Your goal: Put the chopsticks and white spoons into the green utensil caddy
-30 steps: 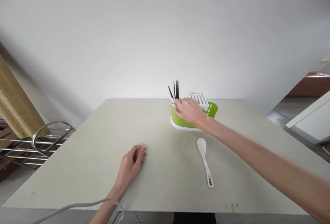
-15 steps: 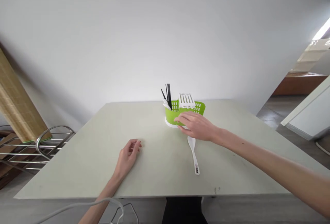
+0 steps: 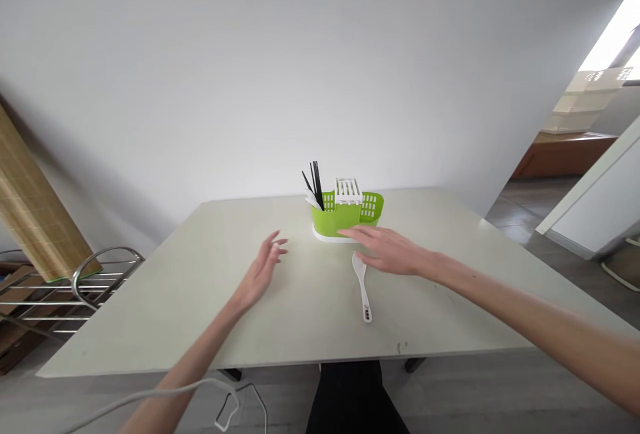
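A green plastic utensil caddy (image 3: 331,222) with a white base and a white slotted top stands towards the back of the table. Several black chopsticks (image 3: 319,187) and white spoon-like pieces (image 3: 313,199) lean in its left end. In front of it lies a white rice spoon (image 3: 362,284), its handle towards me. Just above the spoon's head, at the caddy's front, my right hand (image 3: 383,247) is stretched out and holds nothing. To the left of the caddy, my left hand (image 3: 263,267) hovers with its fingers apart, also holding nothing.
The pale table (image 3: 165,314) stands against a white wall (image 3: 280,74). A metal rack (image 3: 75,291) and a rolled bamboo mat (image 3: 35,201) are at the left. A white cable (image 3: 150,394) crosses near my left forearm.
My left hand has risen and moved forward, its curled fingers now spread. The right hand's fingers have straightened near the caddy. The view has shifted slightly to the right.
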A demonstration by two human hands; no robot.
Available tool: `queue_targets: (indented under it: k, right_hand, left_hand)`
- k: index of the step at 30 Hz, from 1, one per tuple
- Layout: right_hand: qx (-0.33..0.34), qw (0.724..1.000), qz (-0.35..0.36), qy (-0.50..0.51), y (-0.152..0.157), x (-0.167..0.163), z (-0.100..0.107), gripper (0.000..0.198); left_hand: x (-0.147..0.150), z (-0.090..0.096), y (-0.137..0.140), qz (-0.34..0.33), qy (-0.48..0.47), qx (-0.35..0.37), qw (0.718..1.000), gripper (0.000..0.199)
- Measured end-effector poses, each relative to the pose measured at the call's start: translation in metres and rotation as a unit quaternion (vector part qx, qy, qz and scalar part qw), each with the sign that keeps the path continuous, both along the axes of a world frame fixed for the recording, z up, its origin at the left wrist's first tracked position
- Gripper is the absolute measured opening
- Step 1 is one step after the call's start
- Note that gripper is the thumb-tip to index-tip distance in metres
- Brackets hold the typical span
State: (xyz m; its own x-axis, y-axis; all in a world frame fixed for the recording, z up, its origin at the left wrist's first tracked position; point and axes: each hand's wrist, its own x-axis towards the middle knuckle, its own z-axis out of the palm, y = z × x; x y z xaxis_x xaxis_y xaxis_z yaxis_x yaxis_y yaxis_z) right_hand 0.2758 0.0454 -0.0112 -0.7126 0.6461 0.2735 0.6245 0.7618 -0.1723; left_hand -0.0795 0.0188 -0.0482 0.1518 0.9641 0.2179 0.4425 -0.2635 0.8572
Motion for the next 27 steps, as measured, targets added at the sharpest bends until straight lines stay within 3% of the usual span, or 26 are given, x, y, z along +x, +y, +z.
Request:
queue_targets:
  k: [5,8,10,14,18,27]
  right_hand:
    - [-0.064,0.989,-0.131,0.001,0.01,0.087,-0.029,0.047]
    - [-0.125,0.973,-0.189,0.045,0.012,0.099,-0.045,0.037]
    - [-0.181,0.96,-0.204,0.068,0.014,0.085,-0.053,0.033]
    - [-0.253,0.944,-0.191,0.09,0.021,0.039,-0.067,0.037]
    - [-0.298,0.929,-0.196,0.099,0.029,0.007,-0.079,0.024]
    - [-0.338,0.9,-0.244,0.126,0.036,-0.018,-0.081,0.025]
  left_hand:
    - [-0.11,0.003,0.013,0.172,0.011,0.031,0.984,0.082]
    - [-0.139,0.004,0.006,0.251,0.025,0.044,0.967,0.082]
    - [-0.133,-0.002,0.001,0.255,0.027,0.03,0.966,0.082]
    - [-0.087,-0.022,-0.005,0.174,0.048,-0.036,0.983,0.077]
    - [-0.049,-0.035,-0.013,0.16,0.135,-0.021,0.977,0.065]
    - [-0.048,-0.042,-0.021,0.155,0.172,-0.019,0.973,0.053]
